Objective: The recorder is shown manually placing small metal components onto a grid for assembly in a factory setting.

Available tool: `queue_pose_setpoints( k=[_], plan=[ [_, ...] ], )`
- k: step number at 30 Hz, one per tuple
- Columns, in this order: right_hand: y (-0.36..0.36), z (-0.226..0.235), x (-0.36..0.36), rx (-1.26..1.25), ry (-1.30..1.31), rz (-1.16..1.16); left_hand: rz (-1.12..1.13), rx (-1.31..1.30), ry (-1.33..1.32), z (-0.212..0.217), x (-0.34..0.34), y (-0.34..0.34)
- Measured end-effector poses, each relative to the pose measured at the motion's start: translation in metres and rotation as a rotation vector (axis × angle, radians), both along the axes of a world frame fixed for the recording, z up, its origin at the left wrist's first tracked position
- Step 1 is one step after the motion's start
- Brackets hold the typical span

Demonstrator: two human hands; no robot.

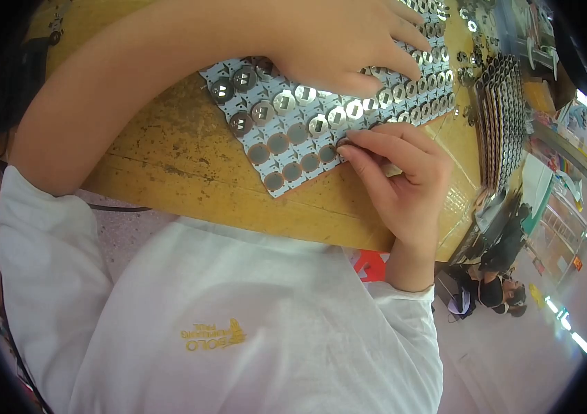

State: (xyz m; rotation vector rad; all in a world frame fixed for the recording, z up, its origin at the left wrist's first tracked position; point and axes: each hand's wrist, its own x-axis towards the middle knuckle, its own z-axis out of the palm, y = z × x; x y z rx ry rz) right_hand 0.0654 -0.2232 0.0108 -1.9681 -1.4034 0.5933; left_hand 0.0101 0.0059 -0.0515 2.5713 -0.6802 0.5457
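A pale printed circuit board panel (238,117) lies across the wooden table, tilted in view. Rows of shiny round metal clips (318,125) cover much of it, while bare round grey pads (292,172) show at its near left part. My left hand (342,45) reaches over the panel from the left, palm down, fingers spread above the clips; its palm hides some of them. At the panel's near edge my right hand (404,165) pinches a small dark round metal piece (343,143) between thumb and forefinger, beside the pads. The fingers partly cover that piece.
A tall stack of similar panels (500,121) stands at the table's right side. Loose small metal pieces (469,62) lie scattered near the far right. The table's front edge (293,234) runs close to my body. Farther right, another person (500,293) is visible.
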Motion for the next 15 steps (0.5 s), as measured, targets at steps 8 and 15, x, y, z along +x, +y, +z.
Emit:
queue_pose_setpoints(
  k=[8,15],
  plan=[
    [0.002,-0.003,0.012,0.041,0.002,0.146,0.032,0.006,-0.119,-0.005,0.000,-0.001],
    [0.002,-0.002,0.012,0.030,-0.047,0.118,0.003,-0.008,-0.018,0.009,-0.004,0.000]
  ],
)
